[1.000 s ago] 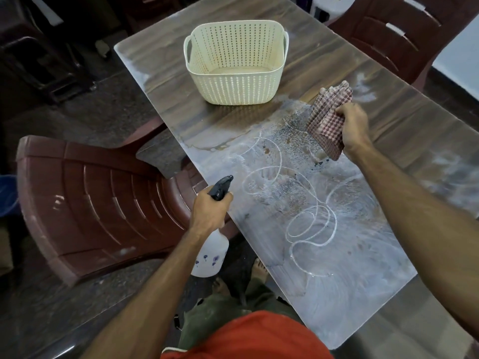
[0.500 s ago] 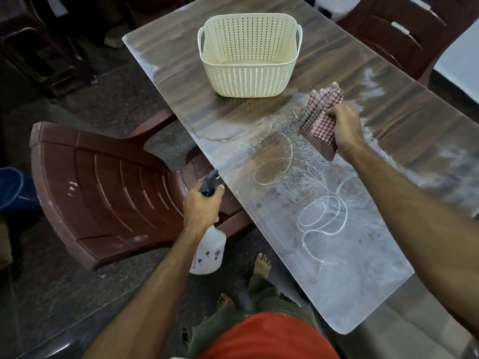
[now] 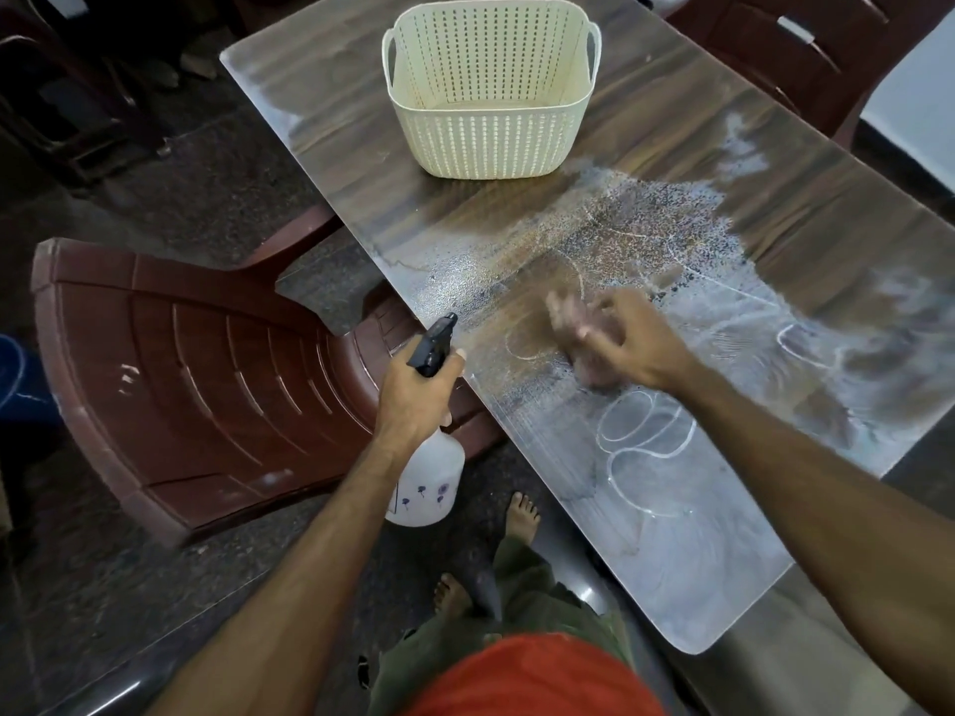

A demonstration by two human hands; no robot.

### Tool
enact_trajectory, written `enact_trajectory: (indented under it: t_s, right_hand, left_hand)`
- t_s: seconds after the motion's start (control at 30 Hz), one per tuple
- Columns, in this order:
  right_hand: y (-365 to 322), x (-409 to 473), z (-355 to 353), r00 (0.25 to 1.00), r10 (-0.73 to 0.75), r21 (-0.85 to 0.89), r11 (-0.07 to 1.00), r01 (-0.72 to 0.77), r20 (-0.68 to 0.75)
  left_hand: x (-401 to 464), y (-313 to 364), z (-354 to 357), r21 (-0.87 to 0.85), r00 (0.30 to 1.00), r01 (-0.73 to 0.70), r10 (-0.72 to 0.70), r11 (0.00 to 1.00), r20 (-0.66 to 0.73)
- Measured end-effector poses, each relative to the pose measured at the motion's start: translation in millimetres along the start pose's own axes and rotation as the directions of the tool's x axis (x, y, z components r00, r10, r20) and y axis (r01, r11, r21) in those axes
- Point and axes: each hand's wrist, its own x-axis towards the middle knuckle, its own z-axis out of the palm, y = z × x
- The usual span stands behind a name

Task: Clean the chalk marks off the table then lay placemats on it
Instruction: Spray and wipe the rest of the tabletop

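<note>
The wood-grain table (image 3: 362, 162) carries white looping chalk marks (image 3: 646, 436) near its front end and a patch of spray droplets (image 3: 620, 224) in the middle. My right hand (image 3: 635, 338) grips the red checked cloth (image 3: 573, 328), blurred by motion, low on the table surface over the wet area. My left hand (image 3: 418, 390) holds a white spray bottle (image 3: 429, 483) with a black trigger head just off the table's left edge, nozzle toward the table.
A cream perforated basket (image 3: 491, 95) stands on the far part of the table. A brown plastic chair (image 3: 181, 385) sits to the left of the table, another chair (image 3: 790, 54) at the far right. My bare feet (image 3: 519, 514) stand by the table edge.
My right hand has swept the cloth from the far side of the wet patch toward me and left, onto the table. The left hand with the bottle has stayed about where it was.
</note>
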Motion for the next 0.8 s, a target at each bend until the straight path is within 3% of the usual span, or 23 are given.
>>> enact_trajectory:
  t_s: [0.1, 0.23, 0.57, 0.8]
  right_hand:
    - [17, -7, 37, 0.996, -0.009, -0.296, 0.954, 0.036, 0.092]
    - [32, -3, 55, 0.997, -0.005, -0.404, 0.914, 0.036, 0.078]
    - [12, 79, 71, 0.995, 0.072, -0.497, 0.867, -0.028, 0.068]
    - [-28, 29, 131, 0.96, -0.175, -0.452, 0.854, 0.257, 0.217]
  left_hand:
    - [9, 2, 1, -0.019, 1.0, -0.015, 0.015, 1.0, -0.012]
    - [16, 6, -1, -0.045, 0.999, -0.041, 0.041, 0.998, -0.001]
    - [35, 2, -7, -0.065, 0.996, -0.056, 0.051, 0.996, -0.076]
    - [40, 3, -19, -0.116, 0.995, -0.045, 0.035, 0.992, -0.092]
